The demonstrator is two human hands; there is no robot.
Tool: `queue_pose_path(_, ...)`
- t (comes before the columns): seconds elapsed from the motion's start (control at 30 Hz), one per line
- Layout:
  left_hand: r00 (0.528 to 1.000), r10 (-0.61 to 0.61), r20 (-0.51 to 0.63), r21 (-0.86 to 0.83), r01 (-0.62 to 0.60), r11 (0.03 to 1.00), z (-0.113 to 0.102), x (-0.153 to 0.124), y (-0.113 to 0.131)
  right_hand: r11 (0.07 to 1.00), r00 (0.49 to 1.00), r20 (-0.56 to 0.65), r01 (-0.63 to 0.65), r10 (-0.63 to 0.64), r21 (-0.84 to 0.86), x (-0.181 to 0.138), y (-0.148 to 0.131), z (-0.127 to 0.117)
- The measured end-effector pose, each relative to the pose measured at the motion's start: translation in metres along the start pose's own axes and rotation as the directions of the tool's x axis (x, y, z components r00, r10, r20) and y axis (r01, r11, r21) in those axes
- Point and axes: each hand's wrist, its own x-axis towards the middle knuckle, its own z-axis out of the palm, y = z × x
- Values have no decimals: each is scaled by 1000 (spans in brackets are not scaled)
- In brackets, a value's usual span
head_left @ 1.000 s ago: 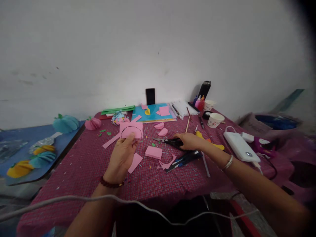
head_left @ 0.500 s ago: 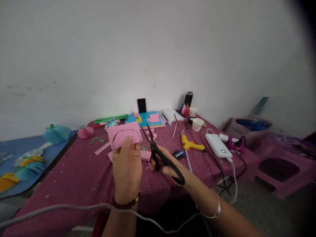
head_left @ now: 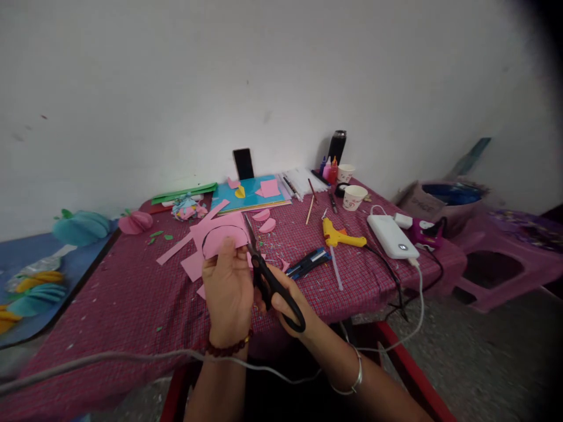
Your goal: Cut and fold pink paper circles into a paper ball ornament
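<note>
My left hand [head_left: 229, 287] pinches a piece of pink paper [head_left: 217, 231] between thumb and fingers; a black curved line is drawn on it. My right hand [head_left: 288, 299] grips black-handled scissors [head_left: 266, 272], fingers in the loops. The blades lie at the right edge of the paper; whether they bite into it I cannot tell. Behind the paper, pink strips [head_left: 176, 249] and offcuts lie on the checked cloth. Two pink half-round pieces [head_left: 267, 225] rest just beyond the scissors. A blue stapler [head_left: 308, 264] lies right of my right hand.
A yellow glue gun [head_left: 341, 234] and a white power bank [head_left: 393, 236] with cables lie on the right. Paper cups [head_left: 354, 198], paint bottles and a black flask [head_left: 337, 146] stand behind. Paper pumpkins [head_left: 135, 222] sit on the left. A white cable crosses low in front.
The scissors have come left, and their blades now meet the paper's right edge, more closed than before. The view has tilted down, showing more of the stapler.
</note>
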Motion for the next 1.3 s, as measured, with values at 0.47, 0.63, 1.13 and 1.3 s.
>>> queue_pose_path(0.47,970,-239,42,190,227,955,-24,-4,31,-11,969,-241,-241,-53,-970,65,-55,-111)
queue_pose_path(0.63,942,-293,164,377,215,901,-30,-2,31,-83,977,-214,-213,1,-974,75,-54,-125)
queue_pose_path(1.13,840,-400,366,798,-62,599,-37,16,55,885,998,66,47,-18,-462,65,-83,-2)
queue_pose_path(1.3,832,-447,329,813,-9,582,-46,21,49,869,994,85,105,-73,-484,61,-84,-1)
